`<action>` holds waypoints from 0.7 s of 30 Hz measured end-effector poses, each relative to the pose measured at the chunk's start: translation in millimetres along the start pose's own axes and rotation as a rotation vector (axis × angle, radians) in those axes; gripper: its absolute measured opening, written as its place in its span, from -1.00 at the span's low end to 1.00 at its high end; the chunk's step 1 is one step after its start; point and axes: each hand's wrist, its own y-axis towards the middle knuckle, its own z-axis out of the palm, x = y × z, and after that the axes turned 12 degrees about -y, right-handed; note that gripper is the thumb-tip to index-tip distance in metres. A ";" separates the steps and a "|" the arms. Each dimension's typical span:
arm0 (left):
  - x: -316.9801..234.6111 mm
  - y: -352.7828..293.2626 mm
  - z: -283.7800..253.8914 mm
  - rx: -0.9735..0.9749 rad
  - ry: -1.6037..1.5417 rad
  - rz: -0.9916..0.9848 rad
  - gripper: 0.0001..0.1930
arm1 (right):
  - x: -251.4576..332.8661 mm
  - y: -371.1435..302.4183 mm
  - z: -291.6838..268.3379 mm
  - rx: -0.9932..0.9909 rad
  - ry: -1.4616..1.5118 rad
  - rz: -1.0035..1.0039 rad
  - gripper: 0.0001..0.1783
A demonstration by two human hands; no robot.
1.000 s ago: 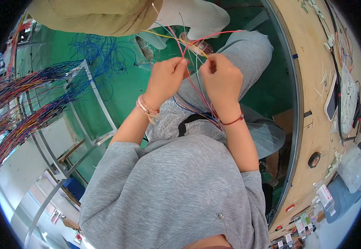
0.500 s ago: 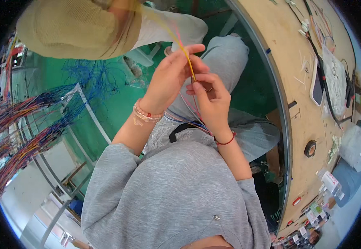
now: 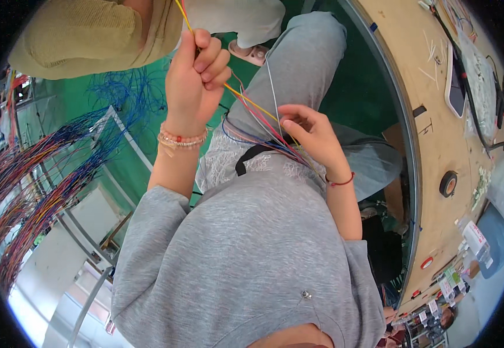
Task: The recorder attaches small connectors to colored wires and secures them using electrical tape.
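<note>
My left hand (image 3: pixel 197 75) is raised in front of me, its fingers wrapped round a yellow wire (image 3: pixel 249 101) and a pink-red one beside it. These run up past the fist toward the other person's knee and down to my lap. Lower and to the right, my right hand (image 3: pixel 316 136) has thumb and forefinger together at a thin white wire (image 3: pixel 272 81), whose upper part stands over my thigh. The yellow wire passes by these fingertips. A loose bundle of blue, red, white and yellow wires (image 3: pixel 281 152) lies across my lap, partly behind the right hand.
Another person's khaki-clad leg (image 3: pixel 84 40) is close at the upper left. Hanging wire bundles (image 3: pixel 43 168) rest on a metal frame (image 3: pixel 125 136) at left. The wooden table (image 3: pixel 403 75) at right carries a phone (image 3: pixel 455 84), black tape roll (image 3: pixel 448 184) and plastic bags.
My hands have moved apart: the left went up and left, its fingers closing round the yellow and pink-red wires. The right moved slightly down and right, and a white wire now stands up from it.
</note>
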 end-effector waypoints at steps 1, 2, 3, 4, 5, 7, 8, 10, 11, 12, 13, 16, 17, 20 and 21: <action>-0.5 3.0 -7.0 -0.003 0.003 0.001 -0.71 | -1.4 0.2 1.1 0.025 0.058 0.004 -0.74; -1.0 6.3 -17.4 0.045 0.005 0.018 -0.72 | -0.5 -0.5 1.1 0.027 0.061 0.004 -0.74; -0.6 8.3 -17.2 0.097 0.006 0.033 -0.72 | 1.7 -1.0 -0.3 0.058 0.082 0.017 -0.73; 3.6 9.1 -16.4 0.098 0.006 0.032 -0.72 | 3.2 -1.4 -1.2 0.089 0.103 0.029 -0.73; 11.4 10.7 -14.6 -0.118 0.189 0.090 -0.72 | 3.2 -2.0 -1.1 0.086 0.103 0.029 -0.73; 16.5 10.7 -18.4 -0.335 0.373 0.153 -0.69 | 4.5 -3.3 -0.5 0.053 0.150 0.033 -0.74; 18.7 9.8 -33.4 -0.344 0.442 0.137 -0.67 | 7.0 -3.8 -2.1 0.053 0.150 0.033 -0.74; 19.8 3.7 -42.3 -0.357 0.511 0.112 -0.65 | 13.2 -7.2 -7.2 -0.036 0.291 0.069 -0.74; 20.0 -1.6 -46.1 -0.424 0.582 0.108 -0.67 | 6.2 -7.5 -6.9 -0.134 0.286 0.003 -0.69; 18.8 -4.5 -49.6 -0.489 0.650 0.107 -0.68 | 9.1 -8.0 -5.2 -0.133 0.285 0.006 -0.69; 14.1 -7.0 -60.4 -0.491 0.649 0.106 -0.68 | 15.8 -9.6 -2.1 -0.329 0.370 -0.100 -0.66; -3.5 -14.2 -80.4 -0.429 0.250 0.083 -0.71 | 19.6 -12.2 -2.3 -0.591 0.451 -0.247 -0.59; -8.1 -20.4 -81.6 -0.216 -0.161 -0.015 -0.71 | 20.5 -12.8 -0.2 -0.623 0.466 -0.279 -0.59; -10.5 -26.0 -47.2 0.122 -0.529 -0.098 -0.70 | 21.2 -8.2 7.2 -0.656 0.426 -0.371 -0.58; -10.6 -28.4 -31.6 0.232 -0.481 -0.068 -0.69 | 29.3 -6.0 9.0 -0.575 0.470 -0.444 -0.59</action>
